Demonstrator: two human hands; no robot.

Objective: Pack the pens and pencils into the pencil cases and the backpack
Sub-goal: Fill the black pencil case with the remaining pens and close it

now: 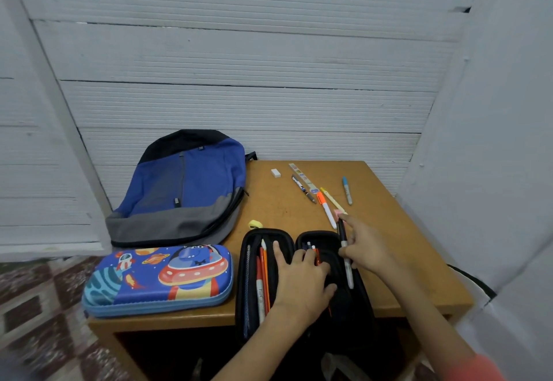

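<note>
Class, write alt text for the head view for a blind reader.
A right hand holds a black and white pen over an open black pencil case; the left hand rests flat inside it. A closed blue space-print case, blue backpack and loose pens share the wooden table.

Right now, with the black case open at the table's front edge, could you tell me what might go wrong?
1. The black pencil case overhangs the table at its front edge; if the left hand lifts off, it may tip and spill.
2. The pen in the right hand is held only by fingertips and could slip outside the case.
</note>
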